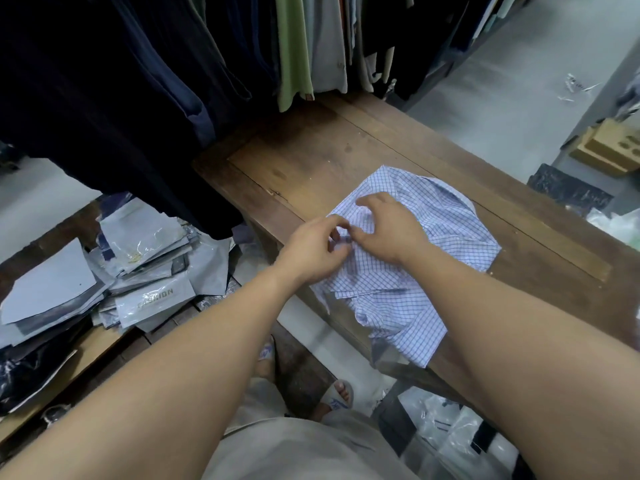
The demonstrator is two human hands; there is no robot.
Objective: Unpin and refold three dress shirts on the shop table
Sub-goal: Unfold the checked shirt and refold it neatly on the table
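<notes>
A white dress shirt with a fine blue check (440, 233) lies loosely folded on the brown wooden shop table (311, 157), its lower part hanging over the near edge. My left hand (311, 251) pinches a small spot at the shirt's left edge between thumb and fingers. My right hand (388, 230) rests on the shirt right beside it, fingers curled and gripping the cloth at the same spot. Whether a pin is there is too small to tell. Only this one shirt is on the table.
Dark and green garments (173, 64) hang on a rack over the table's far end. A pile of grey plastic shirt bags (114, 275) lies on a low surface at the left. Clear plastic wrappers (446, 431) lie on the floor under the table.
</notes>
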